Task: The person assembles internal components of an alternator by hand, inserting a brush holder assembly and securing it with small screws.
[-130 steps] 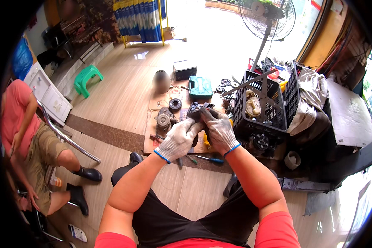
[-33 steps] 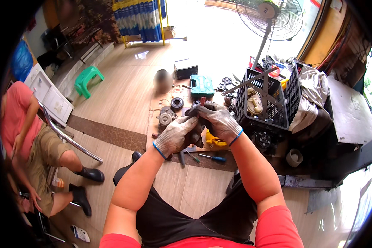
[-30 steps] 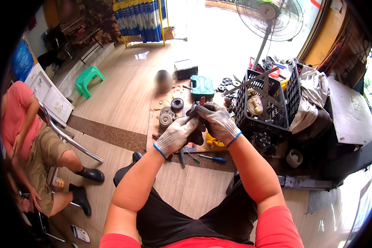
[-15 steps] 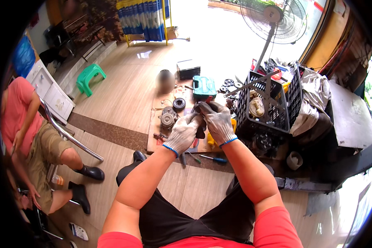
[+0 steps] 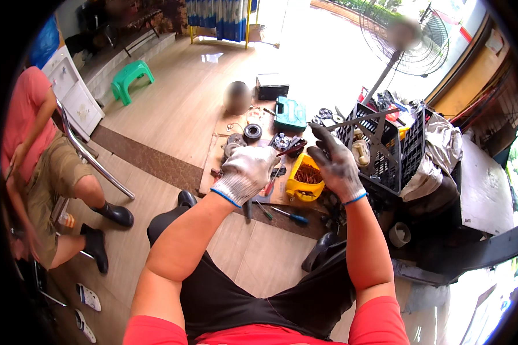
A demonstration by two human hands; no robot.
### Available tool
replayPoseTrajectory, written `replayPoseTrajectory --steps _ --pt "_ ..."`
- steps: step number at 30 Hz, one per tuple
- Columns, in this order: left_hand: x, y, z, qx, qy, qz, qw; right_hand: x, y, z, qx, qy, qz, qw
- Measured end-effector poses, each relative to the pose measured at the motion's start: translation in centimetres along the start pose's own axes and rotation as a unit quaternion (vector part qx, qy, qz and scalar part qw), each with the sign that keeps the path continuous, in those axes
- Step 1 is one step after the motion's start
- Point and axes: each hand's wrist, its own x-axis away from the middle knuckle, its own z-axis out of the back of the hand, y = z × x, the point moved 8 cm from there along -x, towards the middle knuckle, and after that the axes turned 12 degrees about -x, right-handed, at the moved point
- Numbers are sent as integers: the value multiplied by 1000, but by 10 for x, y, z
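Note:
My left hand (image 5: 248, 170), in a white glove with a blue cuff, is closed over the work board (image 5: 207, 181). A thin dark reddish piece (image 5: 289, 149) sticks out past its fingers; its kind is not clear. My right hand (image 5: 335, 167), in a glove with darkened fingers, is raised and apart from the left, its fingers spread and holding nothing. Between and below the hands stands a yellow bin (image 5: 298, 192) with many thin copper-brown pieces in it. Beyond my left hand lie a black ring-shaped part (image 5: 252, 133) and a grey metal part (image 5: 233, 142), partly hidden.
A teal case (image 5: 290, 112) and a black box (image 5: 271, 90) stand farther back. A blue-handled screwdriver (image 5: 297, 219) lies near the board's front edge. Black crates (image 5: 380, 150) with cloths and a fan (image 5: 394, 52) are on the right. Another person (image 5: 35, 115) sits left, near a green stool (image 5: 131, 77).
My hands have parted from being together. My right hand has moved right and opened, while the left stays closed. The yellow bin now shows, and the view has shifted.

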Motion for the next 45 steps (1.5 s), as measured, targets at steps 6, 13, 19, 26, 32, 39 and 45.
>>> replayPoseTrajectory --steps 6,13,19,26,32,39,45 --pt "8 11 -10 46 -68 -38 996 17 -26 -26 313 -107 142 933" --pt "14 0 -19 135 -122 -87 980 34 -11 -41 379 -115 201 896" --pt "12 5 -30 135 -173 -76 973 43 10 -47 372 -177 180 893" --pt "13 1 -26 135 -93 -127 978 45 3 -50 287 -201 140 926" --pt "4 -6 -19 82 -45 -124 988 49 29 -50 317 -196 122 920" --pt "-1 -34 81 144 205 -11 968 35 61 -8 195 -17 -35 980" --pt "5 0 1 249 -48 101 962 44 85 -32 -49 0 -245 968"
